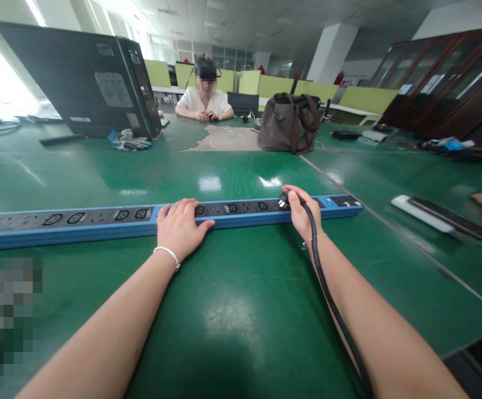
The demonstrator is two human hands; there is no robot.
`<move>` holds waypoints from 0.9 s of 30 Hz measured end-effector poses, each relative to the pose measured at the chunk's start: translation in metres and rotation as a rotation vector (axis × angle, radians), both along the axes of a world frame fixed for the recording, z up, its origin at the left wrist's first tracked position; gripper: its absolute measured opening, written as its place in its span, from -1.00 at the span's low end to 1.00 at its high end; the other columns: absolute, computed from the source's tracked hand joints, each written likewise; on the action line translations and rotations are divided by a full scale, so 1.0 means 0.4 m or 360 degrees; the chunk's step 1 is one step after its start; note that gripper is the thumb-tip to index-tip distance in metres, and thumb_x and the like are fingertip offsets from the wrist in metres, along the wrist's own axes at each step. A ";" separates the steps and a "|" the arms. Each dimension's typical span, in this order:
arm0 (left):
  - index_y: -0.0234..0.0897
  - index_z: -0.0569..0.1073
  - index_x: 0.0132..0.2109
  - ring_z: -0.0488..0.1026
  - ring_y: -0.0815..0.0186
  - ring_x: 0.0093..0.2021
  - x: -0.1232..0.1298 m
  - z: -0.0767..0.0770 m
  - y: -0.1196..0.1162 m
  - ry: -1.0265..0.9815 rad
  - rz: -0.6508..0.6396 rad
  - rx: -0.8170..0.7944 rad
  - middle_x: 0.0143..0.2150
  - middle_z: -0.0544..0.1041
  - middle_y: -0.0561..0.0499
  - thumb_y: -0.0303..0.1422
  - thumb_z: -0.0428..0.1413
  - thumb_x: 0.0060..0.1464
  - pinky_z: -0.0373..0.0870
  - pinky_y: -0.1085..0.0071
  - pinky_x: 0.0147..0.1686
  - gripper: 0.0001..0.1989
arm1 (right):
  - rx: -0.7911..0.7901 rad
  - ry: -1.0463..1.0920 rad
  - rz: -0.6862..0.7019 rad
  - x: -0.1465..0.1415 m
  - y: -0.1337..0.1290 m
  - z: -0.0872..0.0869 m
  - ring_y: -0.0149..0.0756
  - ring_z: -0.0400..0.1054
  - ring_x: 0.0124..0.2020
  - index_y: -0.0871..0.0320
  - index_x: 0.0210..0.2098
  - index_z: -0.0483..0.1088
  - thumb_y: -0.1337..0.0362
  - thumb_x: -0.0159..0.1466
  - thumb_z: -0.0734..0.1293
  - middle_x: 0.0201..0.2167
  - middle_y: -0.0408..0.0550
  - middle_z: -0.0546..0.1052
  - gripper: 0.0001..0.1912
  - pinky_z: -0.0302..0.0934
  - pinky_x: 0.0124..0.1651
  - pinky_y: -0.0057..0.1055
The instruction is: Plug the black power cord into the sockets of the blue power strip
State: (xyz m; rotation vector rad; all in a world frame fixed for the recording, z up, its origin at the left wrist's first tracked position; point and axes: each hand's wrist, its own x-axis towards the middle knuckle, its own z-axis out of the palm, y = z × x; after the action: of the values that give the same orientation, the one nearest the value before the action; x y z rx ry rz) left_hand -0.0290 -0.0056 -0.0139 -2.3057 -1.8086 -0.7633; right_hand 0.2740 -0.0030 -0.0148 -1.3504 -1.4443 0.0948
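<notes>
black cable (327, 291): my right fingers (294, 198) pinch its plug (283, 199); left fingers (182, 207) rest apart on power strip (247, 208); green worktop (241, 277), partitions (276, 86) beyond.

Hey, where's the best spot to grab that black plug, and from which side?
Probably by the body of the black plug, from the right: its prongs show at left, while the cable trails back along the right forearm. The right hand holds it that way, fingers clear of the metal.
</notes>
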 end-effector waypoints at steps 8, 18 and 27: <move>-0.22 0.37 0.08 0.27 0.10 0.20 0.001 0.004 -0.002 0.0014 0.0008 -0.0007 0.16 0.42 -0.14 -0.05 0.04 0.07 -0.02 0.08 0.23 -0.50 | -0.0076 -0.0181 -0.0037 -0.018 0.006 -0.007 -0.17 0.42 -0.02 0.09 -0.05 0.46 -0.05 0.30 0.14 -0.05 -0.03 0.55 -0.54 0.25 0.09 -0.20; -0.22 0.36 0.09 0.27 0.09 0.20 0.002 0.002 -0.001 0.0004 0.0005 0.0002 0.16 0.42 -0.15 -0.05 0.03 0.08 -0.03 0.08 0.23 -0.50 | -0.0098 -0.0293 -0.0124 -0.026 0.004 -0.001 -0.14 0.44 -0.05 0.04 -0.04 0.46 -0.02 0.30 0.15 -0.06 -0.04 0.55 -0.57 0.28 0.05 -0.19; -0.23 0.36 0.08 0.28 0.09 0.19 0.001 0.002 -0.002 0.0006 0.0001 -0.0003 0.16 0.42 -0.15 -0.04 0.03 0.07 -0.02 0.07 0.22 -0.49 | -0.0099 -0.0295 -0.0086 -0.022 0.004 -0.001 -0.16 0.44 -0.04 0.06 -0.05 0.47 0.02 0.30 0.16 -0.06 -0.05 0.55 -0.59 0.26 0.09 -0.21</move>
State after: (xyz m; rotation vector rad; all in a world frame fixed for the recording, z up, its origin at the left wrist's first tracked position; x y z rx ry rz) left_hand -0.0286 -0.0063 -0.0129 -2.3056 -1.8093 -0.7572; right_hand 0.2651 -0.0015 -0.0152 -1.4794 -1.5686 -0.0218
